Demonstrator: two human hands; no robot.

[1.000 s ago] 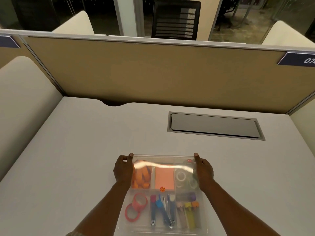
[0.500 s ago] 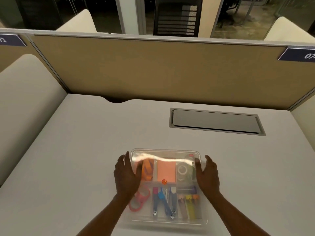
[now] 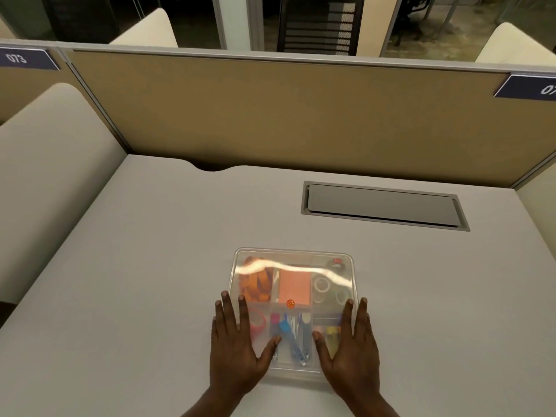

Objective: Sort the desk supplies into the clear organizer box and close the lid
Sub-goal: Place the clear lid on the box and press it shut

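Observation:
The clear organizer box [image 3: 293, 256] lies on the desk in front of me with its transparent lid down over the compartments. Through the lid I see orange clips [image 3: 258, 281], a salmon sticky-note pad [image 3: 294, 286], clear tape rolls [image 3: 323, 286], pink tape [image 3: 258, 323], blue nail clippers [image 3: 293, 338] and small coloured items [image 3: 330, 331]. My left hand [image 3: 236, 346] rests flat on the lid's near left part, fingers spread. My right hand [image 3: 350, 347] rests flat on the near right part, fingers spread. Neither hand grips anything.
The grey desk [image 3: 150, 266] carries a recessed metal cable hatch [image 3: 382, 204] at the back right. A tan partition wall [image 3: 285, 115] closes off the far edge. Cream side panels [image 3: 45, 164] stand left and right.
The lid has come down flat onto the box. Both hands slid from the far corners toward me and now lie flat on the near half of the lid.

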